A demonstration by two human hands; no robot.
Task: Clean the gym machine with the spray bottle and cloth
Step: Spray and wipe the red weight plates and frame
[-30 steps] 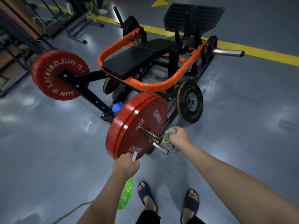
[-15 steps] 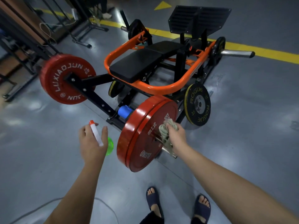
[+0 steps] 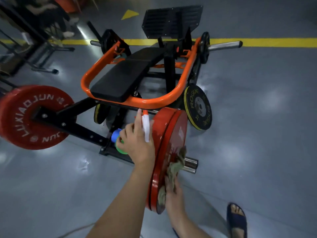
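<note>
While the right hand (image 3: 173,194) presses a crumpled grey-green cloth (image 3: 175,167) against the outer face of the round red rubber weight plate (image 3: 167,145), gripping the fabric with its fingers (they are blurred, so I cannot tell how firmly), the left hand (image 3: 137,143) is clenched round a spray bottle (image 3: 145,128) with a white neck, an orange nozzle and a green plastic body. The bottle is held just beside the inner rim of this plate, at the near corner of the gym machine (image 3: 137,103) with its orange tubular frame and black padded seat. I judge that the wiping of the plate is in hand and most of the machine is not yet cleaned. Several things could go wrong. The nozzle seems to point away from the wiped face, so a squeeze now could wet the glossy grey floor (image 3: 51,186), and the foot in a dark blue open sandal (image 3: 237,219) stands near and could slip there. The plate may also turn on its shiny steel sleeve (image 3: 190,164) under the pressure, and the loose cloth, which touches the sleeve, could catch on it.
</note>
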